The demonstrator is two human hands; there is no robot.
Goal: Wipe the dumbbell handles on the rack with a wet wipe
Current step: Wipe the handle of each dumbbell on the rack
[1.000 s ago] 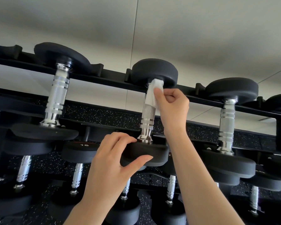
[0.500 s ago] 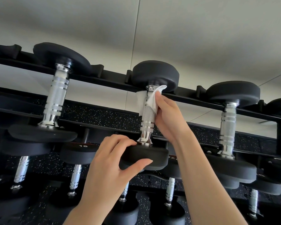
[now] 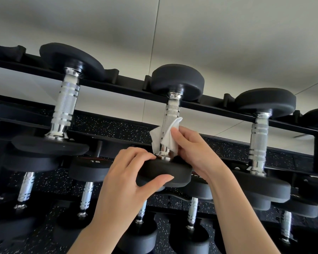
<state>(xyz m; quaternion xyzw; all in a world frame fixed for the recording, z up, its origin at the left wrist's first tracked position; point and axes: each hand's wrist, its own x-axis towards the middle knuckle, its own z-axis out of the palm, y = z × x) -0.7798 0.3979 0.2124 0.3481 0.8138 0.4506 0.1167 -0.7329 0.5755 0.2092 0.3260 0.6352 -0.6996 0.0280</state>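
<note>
A black rack holds rows of dumbbells with chrome knurled handles and black round heads. The middle dumbbell on the top row has its handle bare at the top. A white wet wipe is wrapped round the lower part of that handle. My right hand grips the wipe against the handle, just above the near head. My left hand grips the near black head of the same dumbbell, fingers over its top and thumb under its rim.
Neighbouring dumbbells stand on the top row at the left and the right. Lower rows hold several more dumbbells, one marked 15. A pale wall is behind the rack and speckled dark flooring below.
My right hand has slid the wipe down the handle from just under the far head to the end by the near head. The left hand keeps its grip on the near head.
</note>
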